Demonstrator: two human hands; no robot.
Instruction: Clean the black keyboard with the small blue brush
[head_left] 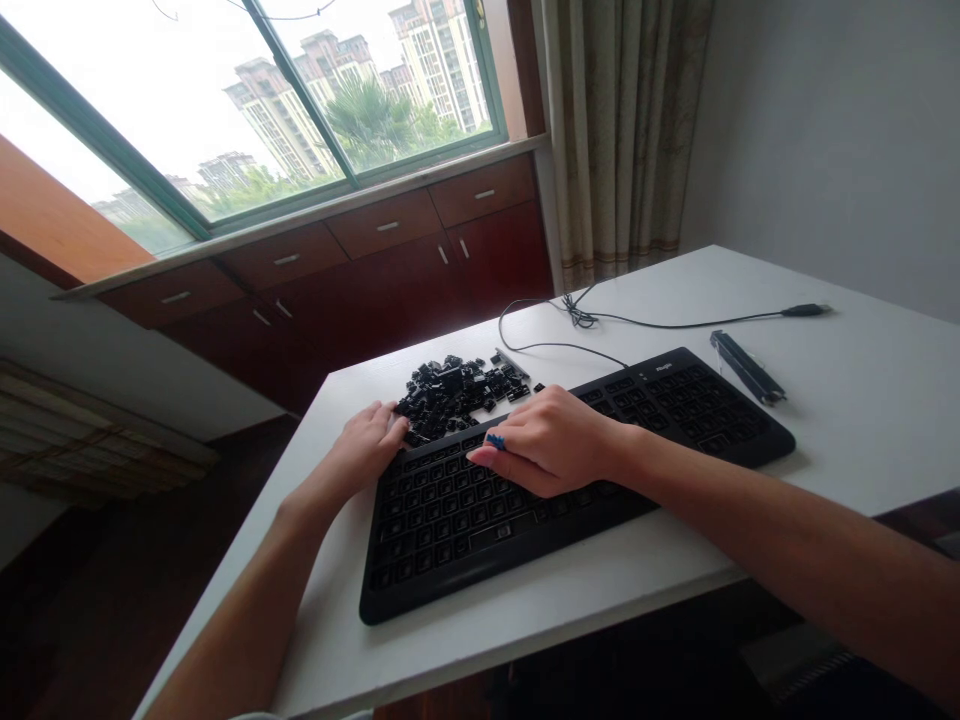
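Note:
A black keyboard (442, 520) with its keycaps off lies at a slant on the white table. My right hand (551, 440) is closed above its middle, with a small blue piece (495, 440) showing between thumb and fingers; its kind is not clear. Beyond the keyboard's far left edge sits a heap of loose black keycaps (446, 395). My left hand (367, 440) rests at the left side of this heap, fingers stretched out and thumb apart, touching the nearest keycaps. Some of its fingertips are hidden among them.
The keyboard's cable (577, 312) runs along the back of the white table (847, 420), ending in a plug (806, 310). A long black strip-like part (746, 368) lies right of the keyboard. Behind the table stand dark red cabinets (375, 285) under a window.

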